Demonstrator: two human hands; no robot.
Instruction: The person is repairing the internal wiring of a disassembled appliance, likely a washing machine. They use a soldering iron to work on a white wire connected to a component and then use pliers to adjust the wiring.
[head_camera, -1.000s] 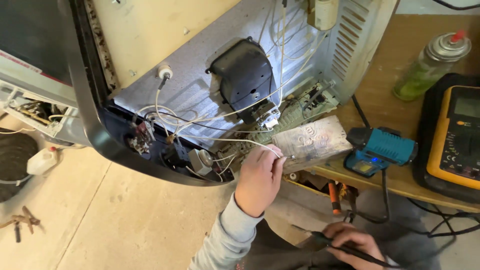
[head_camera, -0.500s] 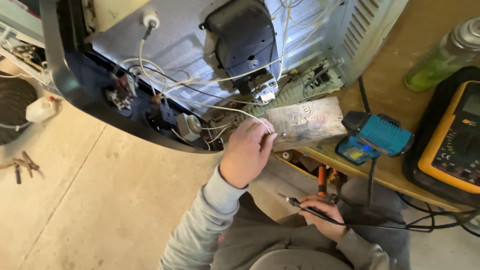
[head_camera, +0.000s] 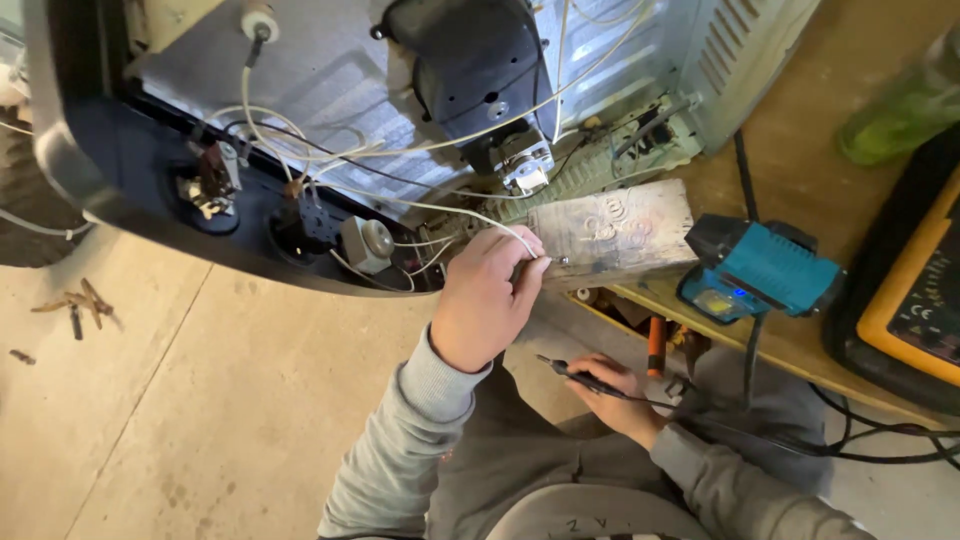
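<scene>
Now my left hand (head_camera: 482, 305) has closed on the white wire (head_camera: 440, 210) — right hand (head_camera: 615, 395) has raised the black probe (head_camera: 580, 377), ready.

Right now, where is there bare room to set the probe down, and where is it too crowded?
Bare: the concrete floor left of the left hand, and the strip of workbench between the wood block and the green can. Crowded: the white wires by the left hand, and around the blue tool and yellow meter. The right hand holds the probe.

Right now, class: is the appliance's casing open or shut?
Open. The appliance shows bare white wires, a black motor housing and a circuit board; the left hand touches one wire.
</scene>
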